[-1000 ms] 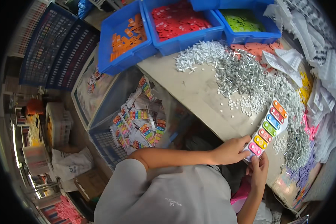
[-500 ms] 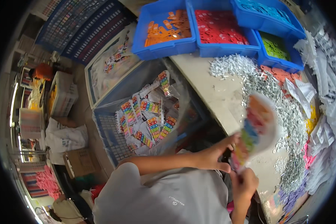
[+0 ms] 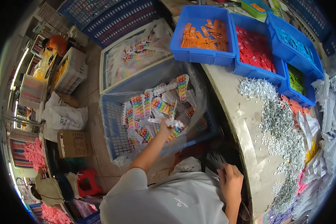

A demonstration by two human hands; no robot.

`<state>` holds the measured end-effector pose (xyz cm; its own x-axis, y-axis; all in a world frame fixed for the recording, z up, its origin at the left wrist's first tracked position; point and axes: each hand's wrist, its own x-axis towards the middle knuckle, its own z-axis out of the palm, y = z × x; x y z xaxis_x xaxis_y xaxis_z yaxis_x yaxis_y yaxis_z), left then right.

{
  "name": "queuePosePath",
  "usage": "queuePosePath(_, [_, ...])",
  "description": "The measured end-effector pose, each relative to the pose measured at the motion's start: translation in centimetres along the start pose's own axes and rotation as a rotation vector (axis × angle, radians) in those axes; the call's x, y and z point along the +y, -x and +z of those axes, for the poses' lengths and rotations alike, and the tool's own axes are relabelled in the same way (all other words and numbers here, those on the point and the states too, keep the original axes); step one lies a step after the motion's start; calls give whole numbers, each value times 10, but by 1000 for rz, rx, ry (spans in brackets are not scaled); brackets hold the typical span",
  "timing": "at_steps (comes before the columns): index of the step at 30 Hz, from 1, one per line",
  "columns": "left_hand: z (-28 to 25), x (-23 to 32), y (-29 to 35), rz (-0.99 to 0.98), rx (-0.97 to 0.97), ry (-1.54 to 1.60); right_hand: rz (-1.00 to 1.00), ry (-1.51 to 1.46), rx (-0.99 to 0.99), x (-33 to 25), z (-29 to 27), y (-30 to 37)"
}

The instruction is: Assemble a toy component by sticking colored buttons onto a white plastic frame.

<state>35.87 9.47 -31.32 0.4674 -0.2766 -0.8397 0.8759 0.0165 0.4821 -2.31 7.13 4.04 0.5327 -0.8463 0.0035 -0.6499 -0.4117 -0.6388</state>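
Observation:
My left hand (image 3: 165, 128) reaches down into a blue plastic crate (image 3: 113, 149) lined with clear plastic. Its fingers are closed on a white-edged toy xylophone (image 3: 174, 123), seen nearly edge-on above the pile. Beneath and around it lie several toy xylophones (image 3: 162, 106) with rainbow-coloured bars, heaped at odd angles. Beside the table's near edge, my right hand (image 3: 231, 178) is by my lap, fingers curled beside a blurred greyish thing (image 3: 214, 159). What it grips there is hidden.
Blue bins hold orange (image 3: 205, 37), red (image 3: 252, 48), light-blue (image 3: 293, 44) and green (image 3: 296, 82) bars. Metal pins and washers (image 3: 278, 115) cover part of the table (image 3: 227, 89). White moulded pieces (image 3: 324, 149) pile at right. A second, plastic-covered crate (image 3: 134, 63) adjoins the first.
The toy xylophone has moved from above the table, where both hands were at it, left into the crate with my left hand. My right hand has let go and dropped toward my lap.

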Motion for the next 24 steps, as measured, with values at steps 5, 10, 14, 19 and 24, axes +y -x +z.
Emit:
queuePosePath(5, [56,101,-101,216,-107,145,77,3,7,6,7,6])
queuePosePath(10, [143,153,-111,224,-97,-86,62,-19,3,2,14,0])
queuePosePath(14, [154,122,-64,410,-122,-431,43,-50,13,-3,17,-9])
queuePosePath(19, [177,16,132,932,-604,-683,109,-35,63,7,10,-2])
queuePosePath(24, [183,-40,296,1223,-1140,-764,40,-45,190,22,2,3])
